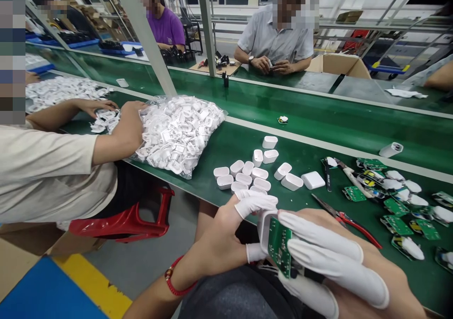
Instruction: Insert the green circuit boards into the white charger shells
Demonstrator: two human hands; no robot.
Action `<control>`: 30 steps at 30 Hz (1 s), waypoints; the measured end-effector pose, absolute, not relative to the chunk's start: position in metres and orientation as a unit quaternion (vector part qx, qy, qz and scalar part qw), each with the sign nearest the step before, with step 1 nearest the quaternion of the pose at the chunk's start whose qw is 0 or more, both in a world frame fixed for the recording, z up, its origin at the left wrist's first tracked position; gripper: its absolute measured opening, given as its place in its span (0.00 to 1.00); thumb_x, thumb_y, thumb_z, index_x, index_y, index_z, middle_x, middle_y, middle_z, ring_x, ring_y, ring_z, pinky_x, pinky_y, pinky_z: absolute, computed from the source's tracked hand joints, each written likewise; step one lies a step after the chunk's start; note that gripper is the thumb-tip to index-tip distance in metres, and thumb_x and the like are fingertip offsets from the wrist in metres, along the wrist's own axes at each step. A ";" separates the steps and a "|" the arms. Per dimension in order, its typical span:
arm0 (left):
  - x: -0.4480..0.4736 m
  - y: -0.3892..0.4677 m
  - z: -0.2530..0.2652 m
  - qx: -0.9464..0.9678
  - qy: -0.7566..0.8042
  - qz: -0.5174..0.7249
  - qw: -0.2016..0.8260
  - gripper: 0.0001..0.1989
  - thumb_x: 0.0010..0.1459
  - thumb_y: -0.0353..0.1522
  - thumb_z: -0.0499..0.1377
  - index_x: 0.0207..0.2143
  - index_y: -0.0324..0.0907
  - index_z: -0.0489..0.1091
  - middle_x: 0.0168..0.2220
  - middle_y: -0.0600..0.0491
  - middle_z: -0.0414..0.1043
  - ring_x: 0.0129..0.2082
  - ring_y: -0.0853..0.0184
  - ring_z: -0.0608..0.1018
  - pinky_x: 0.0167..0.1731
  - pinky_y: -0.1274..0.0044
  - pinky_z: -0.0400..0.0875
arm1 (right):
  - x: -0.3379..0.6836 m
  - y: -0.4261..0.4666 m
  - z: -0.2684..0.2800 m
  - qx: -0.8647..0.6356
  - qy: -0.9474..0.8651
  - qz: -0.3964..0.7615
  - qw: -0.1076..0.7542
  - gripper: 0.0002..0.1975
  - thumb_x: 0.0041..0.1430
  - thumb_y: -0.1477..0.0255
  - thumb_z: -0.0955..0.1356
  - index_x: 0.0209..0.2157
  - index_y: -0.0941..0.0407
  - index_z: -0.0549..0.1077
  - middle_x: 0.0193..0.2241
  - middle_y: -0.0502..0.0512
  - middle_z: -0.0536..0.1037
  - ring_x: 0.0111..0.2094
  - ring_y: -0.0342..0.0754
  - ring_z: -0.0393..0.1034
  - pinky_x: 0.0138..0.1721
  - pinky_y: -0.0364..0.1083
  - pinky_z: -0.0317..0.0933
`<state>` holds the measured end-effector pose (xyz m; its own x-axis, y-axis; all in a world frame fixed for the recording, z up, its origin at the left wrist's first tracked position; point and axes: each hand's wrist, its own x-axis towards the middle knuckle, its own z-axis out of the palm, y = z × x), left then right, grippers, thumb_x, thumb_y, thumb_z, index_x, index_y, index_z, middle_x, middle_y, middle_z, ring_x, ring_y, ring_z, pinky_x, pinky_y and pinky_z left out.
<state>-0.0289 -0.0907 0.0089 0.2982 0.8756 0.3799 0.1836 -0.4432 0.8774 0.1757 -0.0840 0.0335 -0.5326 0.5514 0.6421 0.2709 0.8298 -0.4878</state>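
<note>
My left hand, with white finger cots on some fingers, grips a white plastic charger housing near the bench edge. In my right hand, also wearing finger cots, is a green circuit board, its end at the mouth of the housing and partly inside it. The far side of the board is hidden by my fingers. Beyond my hands, several empty white housings stand on the green bench. To the right lie red-handled pliers and a loose group of circuit boards with white patches on them.
A clear bag of white plastic parts sits left of the housings, beside a co-worker's arm. Black tweezers lie near the boards. One board and one housing rest on the green strip. Another person works across the bench.
</note>
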 end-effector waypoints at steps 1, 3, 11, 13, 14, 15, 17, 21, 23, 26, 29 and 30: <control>-0.029 -0.091 0.010 0.712 0.375 0.458 0.378 0.26 0.48 0.34 0.69 0.50 0.45 0.69 0.49 0.49 0.70 0.48 0.60 0.72 0.48 0.73 0.68 | 0.179 -0.081 0.035 -0.217 -0.875 0.176 0.395 0.09 0.59 0.70 0.72 0.42 0.53 0.74 0.43 0.58 0.79 0.43 0.54 0.76 0.38 0.46 0.76; -0.028 -0.092 0.011 0.710 0.379 0.454 0.383 0.26 0.48 0.34 0.69 0.51 0.45 0.68 0.50 0.49 0.70 0.49 0.60 0.73 0.49 0.72 0.68 | 0.185 -0.077 0.035 -0.198 -0.887 0.188 0.374 0.13 0.57 0.75 0.72 0.44 0.55 0.73 0.45 0.60 0.78 0.46 0.55 0.75 0.41 0.47 0.75; -0.027 -0.094 0.009 0.712 0.360 0.463 0.386 0.30 0.48 0.31 0.69 0.53 0.49 0.67 0.50 0.51 0.70 0.49 0.61 0.73 0.50 0.74 0.68 | 0.186 -0.079 0.032 -0.188 -0.901 0.145 0.362 0.14 0.58 0.73 0.72 0.47 0.54 0.73 0.47 0.59 0.77 0.44 0.55 0.75 0.40 0.51 0.74; -0.026 -0.094 0.008 0.710 0.353 0.467 0.392 0.30 0.47 0.28 0.69 0.53 0.49 0.67 0.50 0.52 0.70 0.49 0.62 0.73 0.50 0.75 0.68 | 0.183 -0.079 0.035 -0.193 -0.895 0.146 0.374 0.15 0.57 0.72 0.73 0.47 0.53 0.73 0.47 0.59 0.77 0.44 0.55 0.75 0.40 0.51 0.75; -0.026 -0.094 0.008 0.709 0.351 0.468 0.394 0.30 0.47 0.28 0.69 0.53 0.49 0.66 0.50 0.52 0.70 0.49 0.62 0.73 0.50 0.75 0.68 | 0.182 -0.079 0.037 -0.199 -0.893 0.145 0.378 0.15 0.57 0.72 0.73 0.47 0.54 0.73 0.46 0.59 0.78 0.43 0.55 0.75 0.39 0.50 0.75; -0.026 -0.095 0.008 0.709 0.349 0.469 0.394 0.31 0.47 0.27 0.69 0.53 0.50 0.66 0.50 0.52 0.69 0.49 0.62 0.73 0.50 0.75 0.68 | 0.180 -0.079 0.039 -0.205 -0.891 0.140 0.380 0.15 0.58 0.71 0.72 0.47 0.54 0.74 0.45 0.59 0.78 0.41 0.54 0.76 0.38 0.49 0.75; -0.026 -0.095 0.008 0.710 0.349 0.469 0.393 0.32 0.47 0.26 0.69 0.54 0.51 0.66 0.50 0.53 0.69 0.49 0.63 0.73 0.51 0.76 0.67 | 0.176 -0.080 0.045 -0.213 -0.891 0.120 0.384 0.11 0.61 0.70 0.70 0.46 0.56 0.75 0.41 0.59 0.79 0.38 0.53 0.76 0.36 0.47 0.75; -0.027 -0.096 0.010 0.716 0.330 0.477 0.388 0.34 0.45 0.26 0.69 0.55 0.52 0.65 0.50 0.54 0.70 0.49 0.64 0.73 0.51 0.77 0.66 | 0.167 -0.082 0.054 -0.219 -0.879 0.103 0.410 0.10 0.66 0.68 0.65 0.42 0.57 0.75 0.36 0.58 0.80 0.35 0.48 0.76 0.32 0.42 0.74; -0.027 -0.096 0.011 0.715 0.326 0.479 0.391 0.34 0.45 0.25 0.69 0.54 0.51 0.66 0.49 0.53 0.70 0.48 0.64 0.73 0.50 0.77 0.67 | 0.164 -0.083 0.056 -0.225 -0.871 0.111 0.423 0.09 0.67 0.67 0.65 0.39 0.57 0.75 0.36 0.58 0.80 0.34 0.47 0.76 0.32 0.41 0.74; -0.027 -0.097 0.011 0.711 0.326 0.479 0.399 0.34 0.45 0.24 0.69 0.54 0.51 0.66 0.50 0.54 0.71 0.47 0.64 0.74 0.49 0.78 0.67 | 0.162 -0.082 0.058 -0.205 -0.874 0.090 0.432 0.09 0.66 0.70 0.65 0.33 0.56 0.75 0.36 0.58 0.80 0.34 0.46 0.76 0.35 0.41 0.74; -0.028 -0.098 0.010 0.709 0.321 0.486 0.398 0.35 0.45 0.24 0.69 0.55 0.53 0.65 0.51 0.55 0.71 0.47 0.65 0.74 0.49 0.79 0.67 | 0.163 -0.082 0.061 -0.196 -0.880 0.067 0.427 0.11 0.66 0.70 0.65 0.31 0.55 0.75 0.36 0.57 0.80 0.34 0.47 0.76 0.35 0.43 0.74; -0.028 -0.098 0.010 0.707 0.323 0.485 0.401 0.35 0.45 0.24 0.69 0.55 0.52 0.65 0.51 0.55 0.71 0.47 0.64 0.74 0.49 0.78 0.67 | 0.163 -0.082 0.062 -0.201 -0.880 0.068 0.425 0.11 0.66 0.70 0.65 0.31 0.55 0.75 0.35 0.57 0.81 0.34 0.48 0.76 0.36 0.44 0.75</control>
